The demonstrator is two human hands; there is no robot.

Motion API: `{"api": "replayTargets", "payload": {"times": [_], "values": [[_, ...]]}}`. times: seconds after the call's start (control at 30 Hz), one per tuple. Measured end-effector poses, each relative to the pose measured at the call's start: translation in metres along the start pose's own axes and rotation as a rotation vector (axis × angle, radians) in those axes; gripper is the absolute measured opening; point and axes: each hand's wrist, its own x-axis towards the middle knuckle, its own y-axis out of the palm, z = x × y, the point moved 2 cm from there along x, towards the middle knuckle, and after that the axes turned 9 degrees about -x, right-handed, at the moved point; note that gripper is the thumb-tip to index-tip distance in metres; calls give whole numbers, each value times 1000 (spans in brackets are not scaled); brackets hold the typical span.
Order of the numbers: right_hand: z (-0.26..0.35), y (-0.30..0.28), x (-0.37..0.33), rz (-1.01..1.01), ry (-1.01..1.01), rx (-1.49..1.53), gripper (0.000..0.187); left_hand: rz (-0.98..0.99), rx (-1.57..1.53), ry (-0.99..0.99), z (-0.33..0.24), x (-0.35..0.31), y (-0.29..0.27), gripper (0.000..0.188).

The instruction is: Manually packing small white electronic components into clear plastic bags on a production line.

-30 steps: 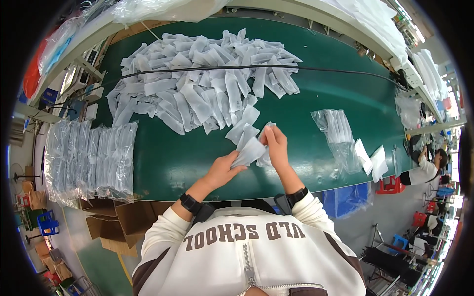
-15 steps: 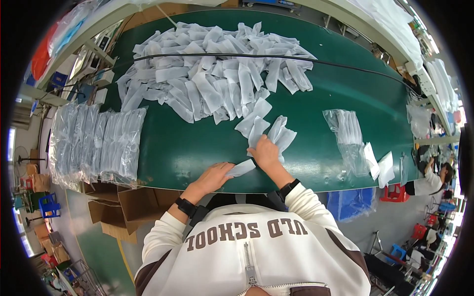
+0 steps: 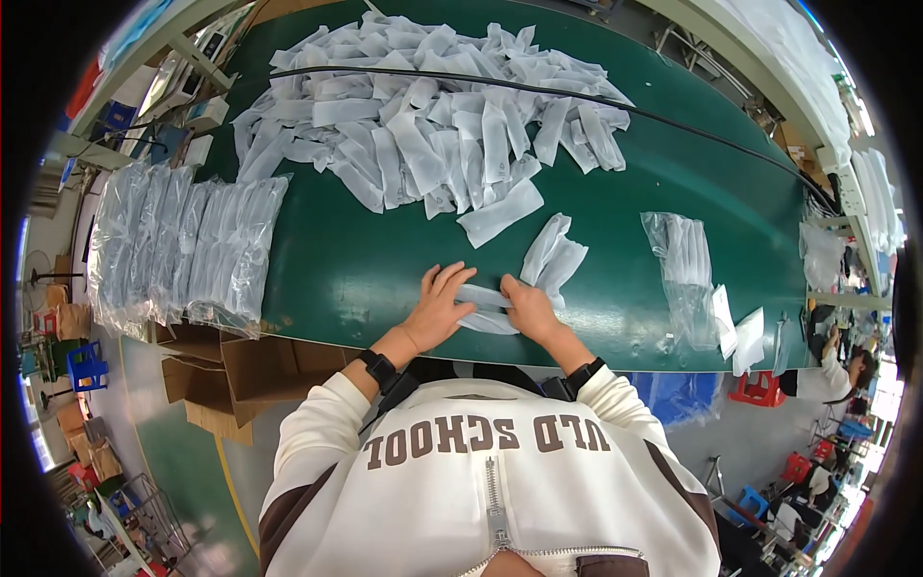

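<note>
Near the table's front edge, my left hand (image 3: 437,308) holds the left end of a narrow, translucent white sleeve packet (image 3: 485,296), its thumb below and its fingers curved above. My right hand (image 3: 532,310) pinches the packet's right end. A second similar packet (image 3: 488,323) lies just below the first, under both hands. Right beside and beyond my right hand rest a few loose packets (image 3: 555,255), fanned out and overlapping. One more packet (image 3: 502,213) lies at the lower edge of a large heap of packets (image 3: 423,144). What is inside the packets cannot be made out.
A black cable (image 3: 481,82) crosses the heap. Filled clear bags (image 3: 192,250) stand at the table's left; another clear bag (image 3: 685,279) and white papers (image 3: 748,341) lie at its right. Open cardboard boxes (image 3: 260,370) sit below the front edge. A person (image 3: 832,375) is far right.
My right hand has drawn a packet from the loose ones toward my left hand, beside the first. My left hand has moved slightly right and forward. The view has shifted a little.
</note>
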Motion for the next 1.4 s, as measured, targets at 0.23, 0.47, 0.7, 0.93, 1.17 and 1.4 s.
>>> {"api": "replayTargets", "payload": {"times": [0.23,0.47,0.7,0.93,1.17,1.4], "values": [[1,-44,2,-2,250,-79,19,198,-153,-86,22,-21,19,43],[-35,-16,31,-161,448,-465,17,263,-235,-176,14,-9,18,49],[-10,3,4,-274,117,-212,12,149,-143,-99,1,-7,3,49],[8,-3,-16,-238,-279,-262,15,155,-122,-57,7,4,2,45],[3,-27,-40,-367,62,-131,22,300,-250,-81,18,-9,22,52],[-48,-17,-44,-294,577,-83,30,339,-338,-158,13,2,24,58]]}}
